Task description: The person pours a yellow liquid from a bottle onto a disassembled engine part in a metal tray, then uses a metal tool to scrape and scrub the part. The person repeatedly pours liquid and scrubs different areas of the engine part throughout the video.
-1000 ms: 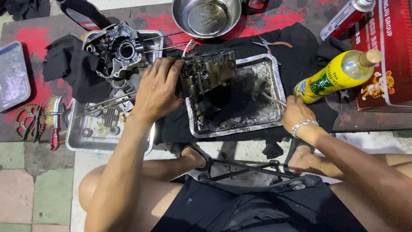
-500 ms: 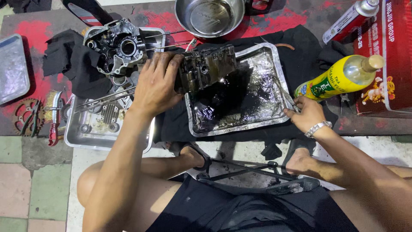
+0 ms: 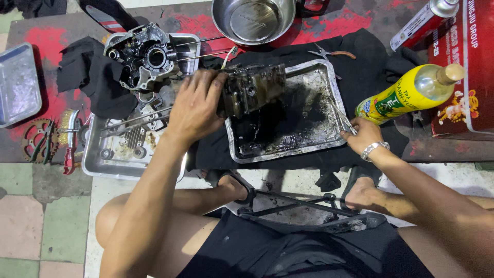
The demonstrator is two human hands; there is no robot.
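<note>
Left hand fingers grasp the greasy engine part, tilted over the near corner of the oily tray; right hand fingers pinch a thin metal tool at the tray's rim. Oily fingers could likely lose the part, splashing the black sludge beneath. Beyond the left hand, a second tray holds rods and small parts; farther off, a steel bowl holds clear liquid.

Yellow bottle, silver oil-blackened tray, red-splashed dark floor mat

A steel bowl, a yellow bottle and a rusty sprocket lie about.
</note>
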